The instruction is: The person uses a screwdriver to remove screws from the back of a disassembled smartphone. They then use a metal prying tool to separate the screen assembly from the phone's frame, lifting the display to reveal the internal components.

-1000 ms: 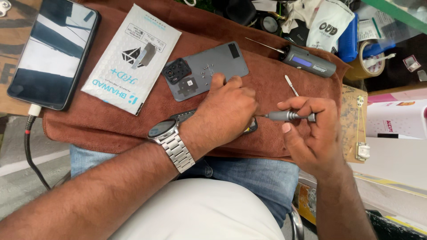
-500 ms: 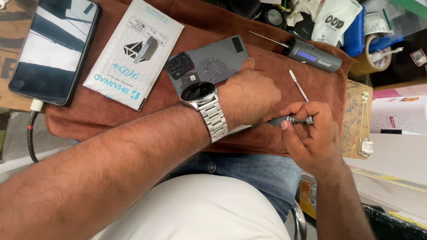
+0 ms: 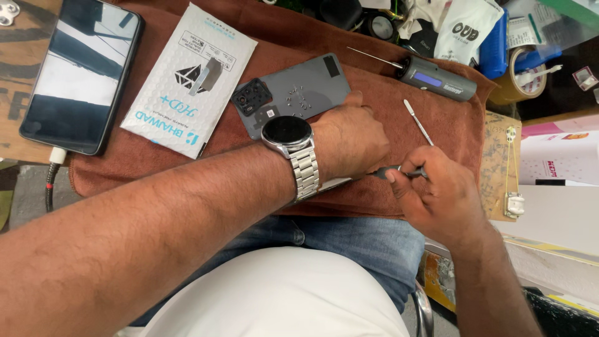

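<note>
My left hand, with a steel wristwatch on the wrist, lies closed over a phone on the brown cloth; the phone is almost wholly hidden, only a pale edge shows. My right hand pinches a small grey screwdriver whose tip points left under the left hand. A grey phone back cover with a camera block lies just beyond the left hand.
A black phone on a cable lies at far left. Beside it rests a white padded packet. A grey electric screwdriver, a thin metal pry tool, a tape roll and clutter fill the back right.
My left forearm has swung up and right across the lap, covering more of the phone. The right hand with the screwdriver has stayed close to the same spot.
</note>
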